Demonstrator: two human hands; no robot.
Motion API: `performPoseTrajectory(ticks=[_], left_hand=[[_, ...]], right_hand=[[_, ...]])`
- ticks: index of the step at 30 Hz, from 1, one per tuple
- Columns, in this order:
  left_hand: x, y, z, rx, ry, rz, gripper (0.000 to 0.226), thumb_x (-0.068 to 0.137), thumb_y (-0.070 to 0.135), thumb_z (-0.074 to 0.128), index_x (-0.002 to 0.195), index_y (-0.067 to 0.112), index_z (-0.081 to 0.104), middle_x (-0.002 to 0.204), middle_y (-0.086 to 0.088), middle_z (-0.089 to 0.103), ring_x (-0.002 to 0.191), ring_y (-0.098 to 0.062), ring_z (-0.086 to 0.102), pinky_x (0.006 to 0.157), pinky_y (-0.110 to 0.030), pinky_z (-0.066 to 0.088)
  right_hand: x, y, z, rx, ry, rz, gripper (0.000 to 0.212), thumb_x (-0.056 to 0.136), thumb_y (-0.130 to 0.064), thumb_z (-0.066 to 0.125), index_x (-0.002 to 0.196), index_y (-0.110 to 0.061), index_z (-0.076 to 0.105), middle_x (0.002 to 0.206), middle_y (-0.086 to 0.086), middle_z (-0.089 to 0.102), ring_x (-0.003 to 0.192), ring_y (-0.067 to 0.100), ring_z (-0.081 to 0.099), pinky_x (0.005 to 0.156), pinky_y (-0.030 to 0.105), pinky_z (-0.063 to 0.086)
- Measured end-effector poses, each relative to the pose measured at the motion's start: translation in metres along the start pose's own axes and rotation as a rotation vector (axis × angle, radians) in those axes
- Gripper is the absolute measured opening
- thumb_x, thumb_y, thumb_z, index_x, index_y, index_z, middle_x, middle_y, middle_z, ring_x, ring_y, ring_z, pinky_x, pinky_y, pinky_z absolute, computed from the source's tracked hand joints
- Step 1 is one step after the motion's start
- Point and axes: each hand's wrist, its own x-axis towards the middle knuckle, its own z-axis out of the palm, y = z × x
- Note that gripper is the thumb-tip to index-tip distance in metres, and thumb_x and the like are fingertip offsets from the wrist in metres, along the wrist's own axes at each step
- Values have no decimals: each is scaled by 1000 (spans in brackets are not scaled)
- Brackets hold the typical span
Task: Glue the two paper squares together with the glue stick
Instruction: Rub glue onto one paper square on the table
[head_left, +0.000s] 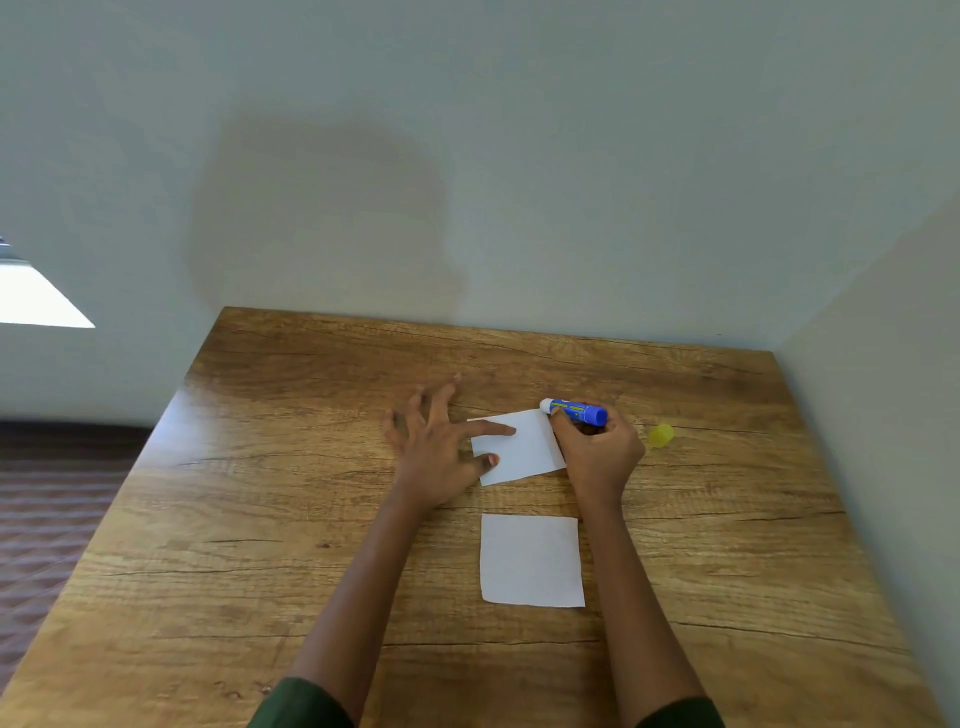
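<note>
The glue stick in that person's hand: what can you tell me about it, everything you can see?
The glue stick is a short blue tube, plastic by the look, with a yellow-green label and a white tip. It is uncapped; a yellow cap lies apart on the table. The right hand grips it, lying almost level, tip toward the far right corner of the farther paper square. Whether the tip touches the paper is unclear.

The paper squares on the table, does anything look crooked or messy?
Only slightly: the far white paper square sits tilted, while the near white paper square lies straighter. The small yellow cap lies loose on the wooden table. Nothing looks spilled or torn.
</note>
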Motion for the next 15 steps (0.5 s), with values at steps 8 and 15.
performPoseTrajectory(ticks=[8, 15], left_hand=[[-2, -1, 1, -44, -3, 14, 32, 82, 50, 56, 110, 65, 51, 157, 11, 4, 143, -27, -11, 108, -59, -12], [2, 0, -2, -163, -47, -60, 26, 87, 61, 41, 105, 59, 59, 157, 10, 7, 143, -25, -12, 108, -58, -15]], right_hand=[[2, -2, -6, 217, 21, 196, 20, 71, -16, 80, 72, -20, 60, 72, 4, 68, 67, 21, 68, 64, 30, 57], [17, -12, -23, 309, -263, 314, 13, 76, -10, 75, 81, -11, 64, 78, 11, 72, 65, 17, 71, 74, 33, 60]])
